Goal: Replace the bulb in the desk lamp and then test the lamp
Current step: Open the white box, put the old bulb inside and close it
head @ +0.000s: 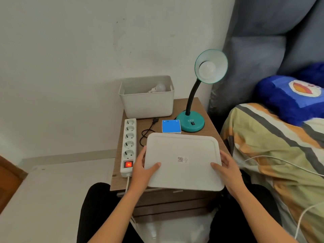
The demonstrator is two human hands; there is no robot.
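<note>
A teal desk lamp stands at the back right of the bedside table, its shade tilted toward me with a white bulb screwed in, unlit. Another white bulb lies inside an open white bin at the back. A blue bulb box sits beside the lamp base. My left hand and my right hand grip the two sides of a white lid, held flat over the table's front. The lamp's black cord and plug lie loose on the table.
A white power strip with a glowing red switch runs along the table's left edge, sockets empty. A bed with a striped blanket and blue pillow is close on the right. Wall behind, floor at left.
</note>
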